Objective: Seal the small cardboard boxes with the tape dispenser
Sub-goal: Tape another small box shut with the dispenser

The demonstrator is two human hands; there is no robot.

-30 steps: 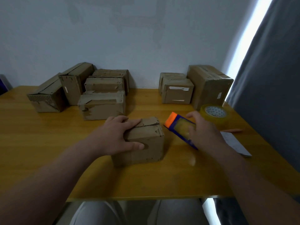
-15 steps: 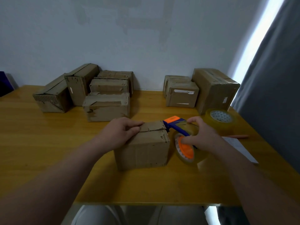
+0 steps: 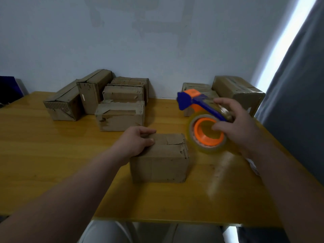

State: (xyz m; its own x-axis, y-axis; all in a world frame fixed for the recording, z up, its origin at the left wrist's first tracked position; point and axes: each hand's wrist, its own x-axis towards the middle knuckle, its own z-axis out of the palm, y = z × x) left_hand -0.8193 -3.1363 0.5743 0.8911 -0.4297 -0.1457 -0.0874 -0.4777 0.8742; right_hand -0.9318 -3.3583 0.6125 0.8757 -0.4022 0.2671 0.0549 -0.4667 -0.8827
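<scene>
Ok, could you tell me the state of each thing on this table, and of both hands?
Front box: flaps folded down, standing on the table.
Tape dispenser: held up right of the front box, roll loaded.
Left hand: grips the front box's top.
Right hand: grips the tape dispenser.
Back boxes: resting by the wall.

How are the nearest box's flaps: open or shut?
Shut: the flaps lie flat on the nearest box, held by the left hand; cannot tell if taped.
</scene>
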